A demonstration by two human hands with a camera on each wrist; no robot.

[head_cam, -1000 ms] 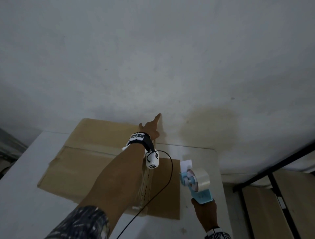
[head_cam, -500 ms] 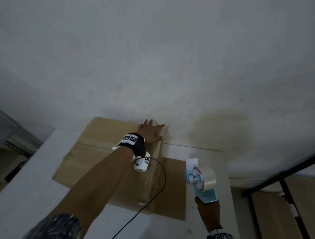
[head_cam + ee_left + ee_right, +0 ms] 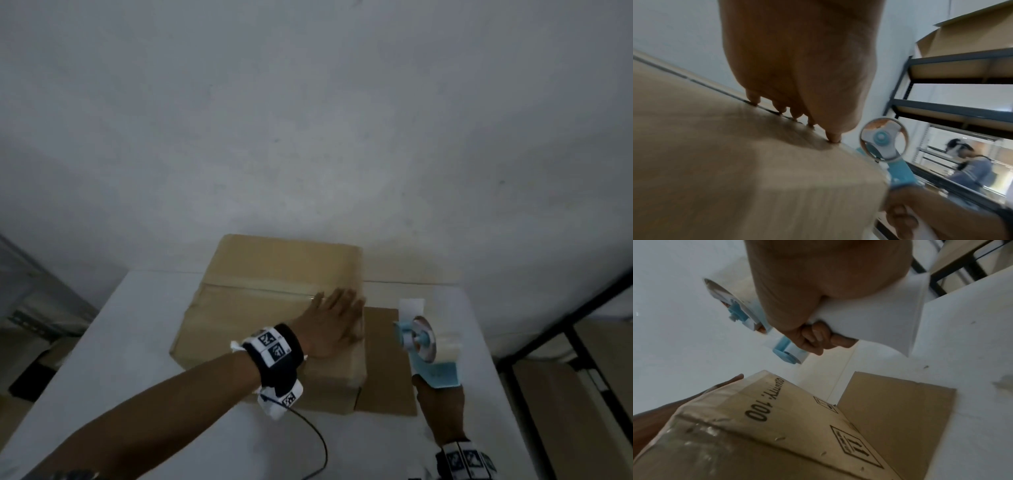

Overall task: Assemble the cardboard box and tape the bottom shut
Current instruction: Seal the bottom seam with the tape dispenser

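A brown cardboard box point(image 3: 260, 308) stands on the white table point(image 3: 137, 342) against the wall, its closed flaps up, with clear tape along the seam point(image 3: 260, 289). My left hand point(image 3: 334, 320) lies flat on the box top near its right edge, fingers straight; in the left wrist view the fingertips point(image 3: 833, 138) press the cardboard point(image 3: 735, 162). To the right of the box my right hand point(image 3: 440, 402) grips the handle of a light-blue tape dispenser point(image 3: 423, 342) held upright above the table. The right wrist view shows its fingers point(image 3: 813, 335) curled round the handle, with the box's printed side point(image 3: 777, 418) below.
One loose flap point(image 3: 385, 356) of the box lies flat on the table to the right, under the dispenser. Dark metal shelving point(image 3: 582, 325) with cardboard stands beyond the table's right edge. Another person point(image 3: 970, 164) is far off in the left wrist view. A cable point(image 3: 318, 442) hangs from my left wrist.
The box has gone from lying flat to standing squared up. My left hand came back from the far edge and now lies flat on the top. The dispenser has stayed upright at the right.
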